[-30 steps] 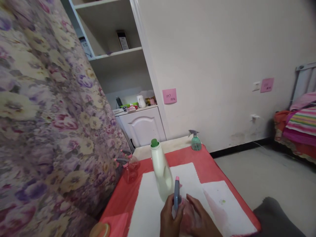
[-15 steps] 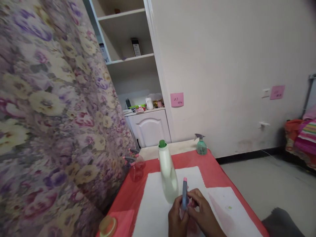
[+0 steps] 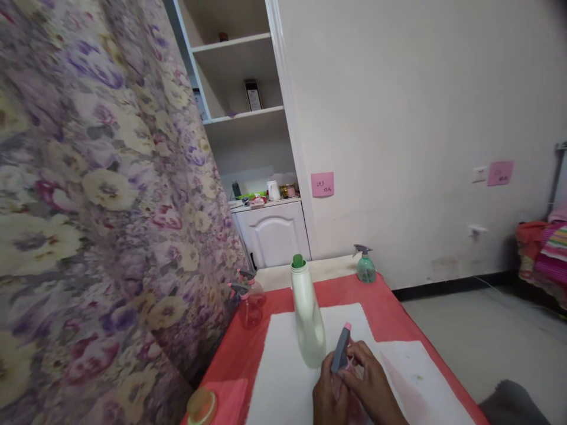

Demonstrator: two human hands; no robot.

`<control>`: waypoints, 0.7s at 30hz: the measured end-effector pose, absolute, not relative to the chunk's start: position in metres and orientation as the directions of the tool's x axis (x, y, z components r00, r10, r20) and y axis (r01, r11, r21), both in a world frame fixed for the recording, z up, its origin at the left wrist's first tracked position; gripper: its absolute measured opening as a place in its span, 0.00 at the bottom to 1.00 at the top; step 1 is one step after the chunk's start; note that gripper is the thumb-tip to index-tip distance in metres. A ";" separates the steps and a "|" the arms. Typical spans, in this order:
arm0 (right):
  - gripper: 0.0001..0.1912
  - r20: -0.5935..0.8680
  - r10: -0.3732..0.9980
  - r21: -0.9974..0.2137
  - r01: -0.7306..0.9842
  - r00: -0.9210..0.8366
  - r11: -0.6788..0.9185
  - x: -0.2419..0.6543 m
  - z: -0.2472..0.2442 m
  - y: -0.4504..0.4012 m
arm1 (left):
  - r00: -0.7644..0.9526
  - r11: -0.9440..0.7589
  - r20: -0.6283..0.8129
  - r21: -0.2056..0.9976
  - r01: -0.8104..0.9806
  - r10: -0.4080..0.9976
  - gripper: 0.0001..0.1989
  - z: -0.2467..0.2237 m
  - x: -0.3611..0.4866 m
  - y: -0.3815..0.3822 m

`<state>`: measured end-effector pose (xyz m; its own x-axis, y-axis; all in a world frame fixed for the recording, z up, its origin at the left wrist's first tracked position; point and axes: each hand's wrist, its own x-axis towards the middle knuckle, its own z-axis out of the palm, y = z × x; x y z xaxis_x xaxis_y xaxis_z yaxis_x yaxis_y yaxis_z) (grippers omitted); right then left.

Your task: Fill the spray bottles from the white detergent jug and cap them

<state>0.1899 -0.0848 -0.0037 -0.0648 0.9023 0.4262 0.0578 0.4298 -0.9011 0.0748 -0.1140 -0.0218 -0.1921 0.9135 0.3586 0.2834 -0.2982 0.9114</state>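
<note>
Left hand (image 3: 326,386) and right hand (image 3: 371,381) hide much of 1 spray bottle (image 3: 341,349), cropped at the lower edge; writing on the far-right pink note (image 3: 500,173) is illegible.

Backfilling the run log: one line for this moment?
left hand: on spray bottle | right hand: same bottle, near neck | pale jug: standing, beyond hands

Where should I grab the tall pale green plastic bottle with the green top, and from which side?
Probably by the moulded grip on the right flank of the pale green plastic bottle, coming from the right: the upright body is hollowed there, which should suit a wrapping hold. The right hand would first need to leave the grey-and-pink plastic trigger sprayer.
</note>
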 end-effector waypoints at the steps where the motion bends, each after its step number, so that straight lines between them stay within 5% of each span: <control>1: 0.04 0.423 0.905 -0.903 0.065 -0.048 0.425 0.189 -0.004 -0.085 | -0.186 -0.306 0.356 0.918 0.251 0.916 0.25 -0.023 0.075 -0.114; 11: 0.04 0.369 0.929 -0.922 0.139 0.029 0.362 0.179 -0.014 -0.088 | -0.182 -0.357 0.362 0.932 0.058 0.914 0.28 -0.028 0.079 -0.111; 16: 0.14 0.459 0.888 -0.871 0.189 -0.013 0.453 0.183 -0.022 -0.088 | -0.209 -0.329 0.334 0.942 0.059 0.919 0.29 -0.025 0.081 -0.113; 21: 0.05 0.520 0.853 -0.832 0.205 -0.031 0.515 0.184 -0.024 -0.086 | -0.197 -0.336 0.355 0.934 0.122 0.914 0.27 -0.018 0.081 -0.116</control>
